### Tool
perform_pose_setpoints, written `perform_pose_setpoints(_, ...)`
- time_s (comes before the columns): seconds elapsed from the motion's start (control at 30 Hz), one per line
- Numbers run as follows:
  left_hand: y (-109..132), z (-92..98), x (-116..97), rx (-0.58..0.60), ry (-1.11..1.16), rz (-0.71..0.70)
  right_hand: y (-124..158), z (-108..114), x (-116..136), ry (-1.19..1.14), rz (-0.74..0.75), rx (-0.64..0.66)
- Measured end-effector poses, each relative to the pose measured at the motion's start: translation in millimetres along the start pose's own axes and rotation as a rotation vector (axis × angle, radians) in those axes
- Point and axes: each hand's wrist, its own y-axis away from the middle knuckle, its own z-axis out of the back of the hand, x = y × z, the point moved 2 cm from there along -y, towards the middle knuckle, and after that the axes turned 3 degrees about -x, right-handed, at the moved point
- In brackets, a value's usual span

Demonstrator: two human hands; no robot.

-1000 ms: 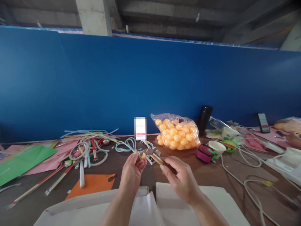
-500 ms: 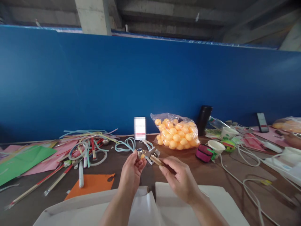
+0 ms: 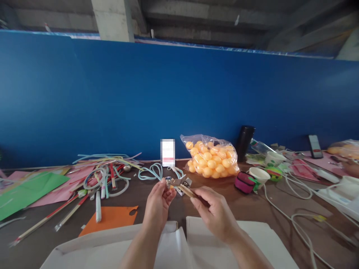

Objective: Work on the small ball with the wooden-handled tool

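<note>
My left hand [image 3: 157, 201] is closed, with a small shiny silver object [image 3: 168, 181] pinched at the fingertips; it looks like a bell, and an orange-yellow bit shows beside it. A flat wooden stick [image 3: 187, 191] is gripped between the thumb and fingers of my right hand [image 3: 215, 211]. Its tip points left, close to the silver object; whether they touch I cannot tell. Just behind the stick sits a small white box [image 3: 181, 193] with shiny round pieces in it, partly hidden by the stick and my fingers.
A clear bag of orange balls [image 3: 211, 160] stands behind my right hand. Pale blue tubing [image 3: 150, 172] and a tangle of coloured tubes [image 3: 103, 175] lie left. White sheets [image 3: 230, 243] are under my forearms. A paper cup [image 3: 258, 175] and white cables [image 3: 280, 209] occupy the right.
Both hands keep their grips and stay almost in place. The view has shifted very slightly, and the silver object appears turned a little in my left fingers.
</note>
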Motion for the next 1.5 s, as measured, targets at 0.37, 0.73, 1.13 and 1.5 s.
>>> perform_pose_setpoints(0.37, -1.1, 0.7, 0.8, 0.0, 0.003, -0.011, -0.2, 0.0, -1.4, -0.001, 0.019, 0.007)
perform_pose_setpoints(0.73, -2.0, 3.0, 0.9, -0.003, -0.009, -0.009, -1.1, 2.4, -5.6, -0.037, 0.003, -0.054)
perform_pose_setpoints(1.13, -3.0, 4.4, 5.3, -0.024, -0.06, 0.002, 1.0, 2.9, -2.2, 0.048, 0.016, 0.039)
perform_pose_setpoints(1.5, -3.9, 5.2, 5.7, -0.02, -0.067, 0.009, 0.7, 4.5, -2.0, 0.05, 0.024, -0.014)
